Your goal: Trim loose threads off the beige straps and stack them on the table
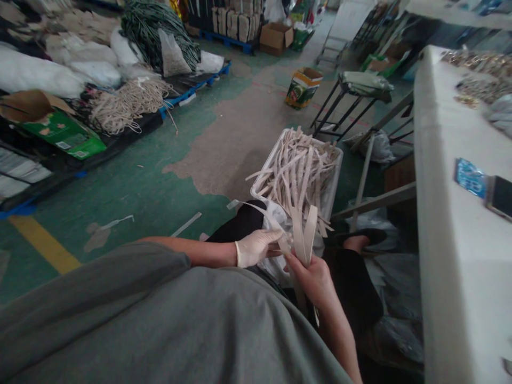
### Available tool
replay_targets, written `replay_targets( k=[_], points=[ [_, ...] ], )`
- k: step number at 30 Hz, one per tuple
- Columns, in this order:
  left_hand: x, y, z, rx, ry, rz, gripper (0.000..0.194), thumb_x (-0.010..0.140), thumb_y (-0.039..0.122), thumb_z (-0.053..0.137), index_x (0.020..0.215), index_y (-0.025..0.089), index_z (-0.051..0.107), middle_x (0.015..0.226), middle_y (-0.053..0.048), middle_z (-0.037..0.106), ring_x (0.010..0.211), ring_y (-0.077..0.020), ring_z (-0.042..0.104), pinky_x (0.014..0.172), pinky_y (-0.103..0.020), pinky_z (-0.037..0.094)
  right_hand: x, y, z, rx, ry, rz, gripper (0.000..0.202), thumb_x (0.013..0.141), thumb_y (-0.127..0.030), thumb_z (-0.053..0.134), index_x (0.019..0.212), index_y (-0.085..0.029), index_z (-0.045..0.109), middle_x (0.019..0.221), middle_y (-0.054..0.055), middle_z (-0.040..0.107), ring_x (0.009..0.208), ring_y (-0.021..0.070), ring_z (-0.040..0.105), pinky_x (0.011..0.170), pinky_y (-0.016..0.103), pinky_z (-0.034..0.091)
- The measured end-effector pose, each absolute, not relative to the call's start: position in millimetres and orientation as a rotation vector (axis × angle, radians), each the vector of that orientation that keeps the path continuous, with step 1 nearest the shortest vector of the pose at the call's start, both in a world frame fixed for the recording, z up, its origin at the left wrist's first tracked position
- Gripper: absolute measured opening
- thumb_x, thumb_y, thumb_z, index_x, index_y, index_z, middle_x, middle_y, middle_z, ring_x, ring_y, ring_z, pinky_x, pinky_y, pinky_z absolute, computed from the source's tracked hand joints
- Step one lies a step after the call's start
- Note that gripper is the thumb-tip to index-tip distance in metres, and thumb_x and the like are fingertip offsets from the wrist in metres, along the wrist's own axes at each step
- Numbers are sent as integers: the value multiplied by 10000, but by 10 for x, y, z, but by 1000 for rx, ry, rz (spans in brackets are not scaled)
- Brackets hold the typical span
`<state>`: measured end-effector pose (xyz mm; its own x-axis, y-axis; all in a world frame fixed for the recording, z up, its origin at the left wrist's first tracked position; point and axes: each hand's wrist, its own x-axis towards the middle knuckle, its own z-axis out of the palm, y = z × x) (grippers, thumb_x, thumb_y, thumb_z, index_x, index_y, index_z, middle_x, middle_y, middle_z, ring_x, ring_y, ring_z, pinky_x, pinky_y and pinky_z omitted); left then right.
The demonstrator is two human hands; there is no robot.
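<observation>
My left hand point(256, 248), in a whitish glove, is closed on a pale flat strap point(270, 214) whose free end reaches out to the left. Bare and close beside it, my right hand point(310, 272) grips beige straps point(304, 234); they stand up in a loop above the fingers, and a length hangs below. The two hands nearly meet over my lap. Just beyond them, a white plastic crate point(338, 176) holds a tangled heap of similar beige straps point(300, 165). Some white plastic wrapping point(276, 210) lies between the crate and my hands.
A white-covered table point(448, 224) runs along the right, bearing a phone point(500, 196), a blue packet point(471, 177) and small metal pieces. Beyond the crate are a stool point(362, 85) and a cardboard box point(304, 88). Pallets at left carry sacks and cord bundles point(128, 104).
</observation>
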<state>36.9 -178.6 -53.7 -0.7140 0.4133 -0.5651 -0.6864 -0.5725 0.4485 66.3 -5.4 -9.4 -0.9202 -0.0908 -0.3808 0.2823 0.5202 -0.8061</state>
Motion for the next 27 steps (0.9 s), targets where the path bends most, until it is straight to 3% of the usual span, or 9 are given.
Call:
replay_targets(
  k=[4, 9, 14, 19, 24, 27],
  points=[
    [314, -1831, -512, -607, 915, 2278, 245, 838, 375, 747, 898, 138, 733, 982, -102, 741, 850, -154, 663, 758, -247, 463, 742, 26, -112, 109, 2423, -1312, 446, 808, -538, 631, 568, -167, 685, 589, 74, 690, 564, 207, 612, 553, 295, 446],
    [400, -1741, -520, -497, 838, 2166, 270, 833, 394, 741, 836, 125, 718, 915, -115, 742, 759, -178, 658, 734, -289, 492, 697, -68, -142, 122, 2472, -1308, 478, 817, -567, 612, 586, -158, 697, 577, 77, 681, 576, 208, 609, 533, 283, 422],
    [220, -1921, -479, -674, 899, 2221, 204, 957, 307, 589, 966, 156, 725, 1069, -96, 734, 932, -153, 664, 818, -244, 483, 867, 134, -79, 72, 2391, -1305, 477, 846, -554, 591, 589, -163, 687, 594, 59, 670, 573, 191, 594, 551, 282, 424],
    [304, -1890, -512, -638, 875, 2067, 216, 963, 310, 584, 1013, 155, 726, 1127, -99, 717, 927, -152, 658, 819, -247, 483, 951, 148, -121, 155, 2451, -1319, 477, 866, -533, 572, 558, -180, 662, 562, 55, 660, 571, 196, 610, 585, 296, 447],
    [379, -1806, -481, -533, 831, 1964, 252, 943, 355, 603, 981, 136, 723, 1065, -114, 727, 906, -171, 664, 838, -271, 476, 864, -19, -287, 280, 2435, -1597, 411, 845, -532, 605, 763, -157, 751, 594, 59, 691, 542, 191, 616, 531, 292, 473],
    [320, -1891, -449, -518, 811, 1971, 271, 947, 335, 569, 1039, 126, 715, 1079, -126, 725, 978, -195, 669, 900, -296, 472, 886, 15, -376, 346, 2380, -1910, 363, 858, -478, 607, 963, -175, 775, 910, 102, 777, 695, 219, 694, 532, 292, 517]
  ],
)
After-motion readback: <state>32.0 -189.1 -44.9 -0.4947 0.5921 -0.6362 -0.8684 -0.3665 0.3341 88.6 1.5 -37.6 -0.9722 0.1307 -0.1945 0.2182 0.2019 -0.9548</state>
